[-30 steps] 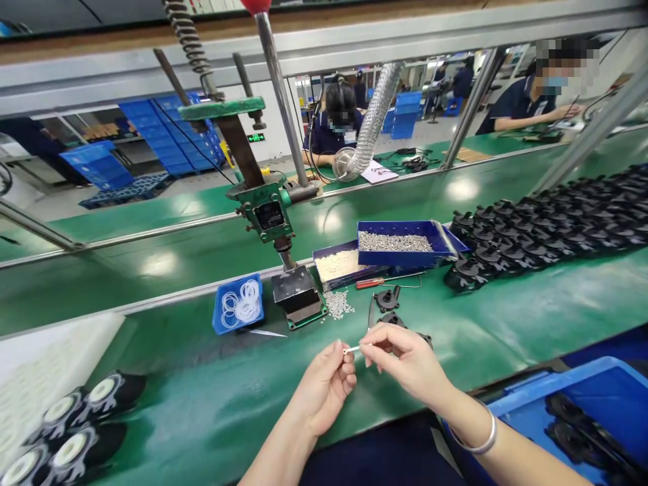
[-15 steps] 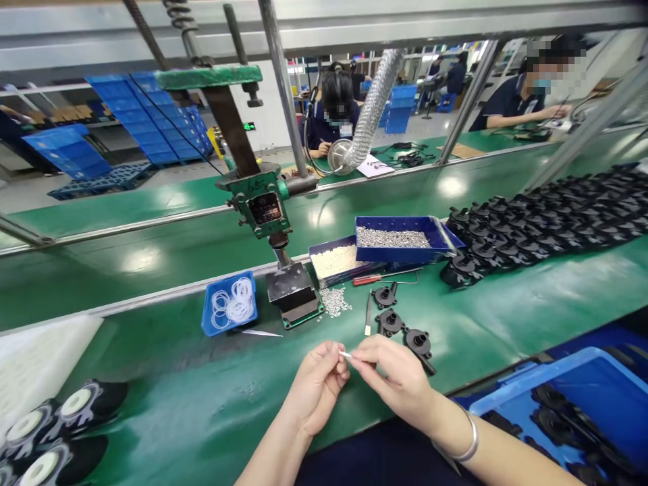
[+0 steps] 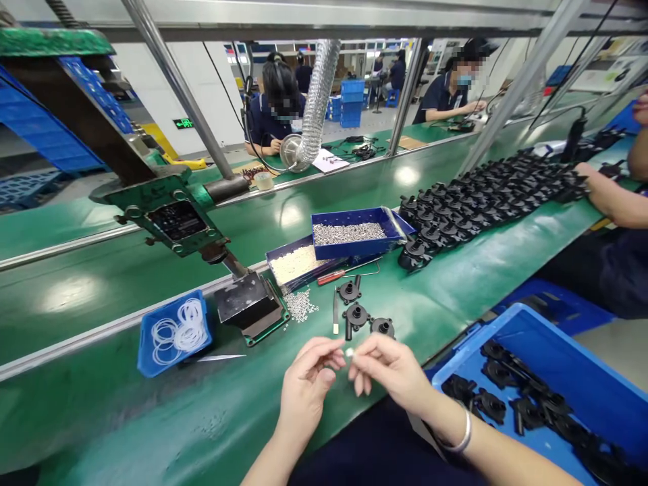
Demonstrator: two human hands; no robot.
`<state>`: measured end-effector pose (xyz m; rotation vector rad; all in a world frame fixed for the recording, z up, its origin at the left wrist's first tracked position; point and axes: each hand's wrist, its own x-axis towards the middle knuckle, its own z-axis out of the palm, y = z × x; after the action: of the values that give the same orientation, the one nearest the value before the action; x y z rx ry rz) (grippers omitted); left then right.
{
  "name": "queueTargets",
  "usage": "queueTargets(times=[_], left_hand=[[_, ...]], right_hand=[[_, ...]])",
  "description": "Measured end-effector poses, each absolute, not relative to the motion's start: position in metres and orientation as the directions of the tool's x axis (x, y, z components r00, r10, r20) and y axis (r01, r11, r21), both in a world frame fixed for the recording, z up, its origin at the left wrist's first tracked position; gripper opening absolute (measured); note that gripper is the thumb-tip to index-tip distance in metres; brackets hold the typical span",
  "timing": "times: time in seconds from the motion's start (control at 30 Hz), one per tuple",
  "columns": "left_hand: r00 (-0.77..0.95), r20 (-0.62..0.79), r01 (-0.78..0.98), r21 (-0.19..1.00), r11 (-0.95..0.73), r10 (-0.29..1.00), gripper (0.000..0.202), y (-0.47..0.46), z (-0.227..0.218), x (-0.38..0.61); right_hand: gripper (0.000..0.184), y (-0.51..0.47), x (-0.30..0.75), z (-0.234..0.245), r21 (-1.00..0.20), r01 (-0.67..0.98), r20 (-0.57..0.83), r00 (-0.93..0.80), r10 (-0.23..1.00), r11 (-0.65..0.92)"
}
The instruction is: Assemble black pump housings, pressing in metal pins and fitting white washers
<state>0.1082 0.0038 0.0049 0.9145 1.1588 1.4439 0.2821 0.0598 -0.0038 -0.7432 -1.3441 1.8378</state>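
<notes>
Green table (image 3: 237, 412) in a busy workshop, black parts (image 3: 357, 315) seemingly set within easy reach.
The right hand (image 3: 389, 368) pinches a small white piece (image 3: 349, 352) between its fingers, perhaps to keep it in clear view; the left hand (image 3: 305, 391), thumb and fingers parted, curls loosely just beside it.

The green-topped table (image 3: 243, 405) carries a hand press (image 3: 177, 217), with a blue tray (image 3: 146, 352) of white rings (image 3: 190, 325) and a pointed metal tool (image 3: 221, 357) to its left. Right of the press lie a loose heap of tiny rings (image 3: 301, 306), slim tweezers (image 3: 335, 310), a red-handled screwdriver (image 3: 331, 277), three black housings (image 3: 356, 315), a dark-blue bin (image 3: 291, 282) of cream pieces (image 3: 300, 263) and rows of black assemblies (image 3: 455, 212).
</notes>
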Motion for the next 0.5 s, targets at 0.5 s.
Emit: queueTargets(times=[0.5], left_hand=[[0.077, -0.044, -0.195, 0.979, 0.059, 0.996, 0.075, 0.003, -0.014, 0.142]], right_hand=[[0.026, 0.085, 0.364, -0.008, -0.988, 0.061, -0.142, -0.731, 0.668, -0.144]])
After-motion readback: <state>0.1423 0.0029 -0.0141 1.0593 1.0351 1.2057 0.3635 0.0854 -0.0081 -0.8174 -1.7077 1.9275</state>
